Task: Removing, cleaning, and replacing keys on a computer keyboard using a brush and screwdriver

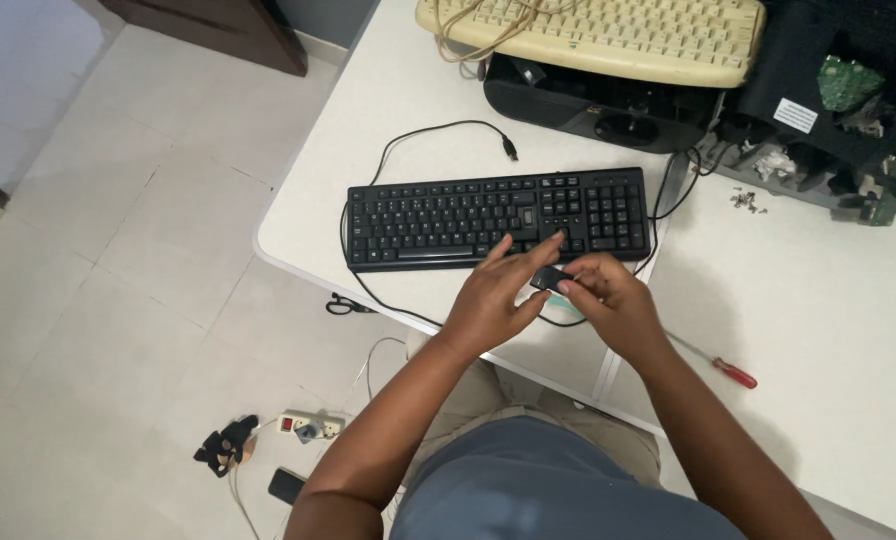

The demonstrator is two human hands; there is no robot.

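Note:
A black keyboard (498, 218) lies on the white table (818, 300) with its cable looping around it. Just in front of its near edge my right hand (613, 300) pinches a small flat black piece (548, 278), like a wide key cap, between thumb and fingers. My left hand (498, 292) is beside it with fingers spread, its fingertips touching the same piece and reaching over the keyboard's lower edge.
A beige keyboard (608, 35) rests on a black device (608, 105) at the back. Loose screws (746, 200) and dismantled parts (848, 90) lie at the right. A red-handled screwdriver (723, 368) is near my right forearm. On the floor are a power strip (308, 426) and a phone (286, 485).

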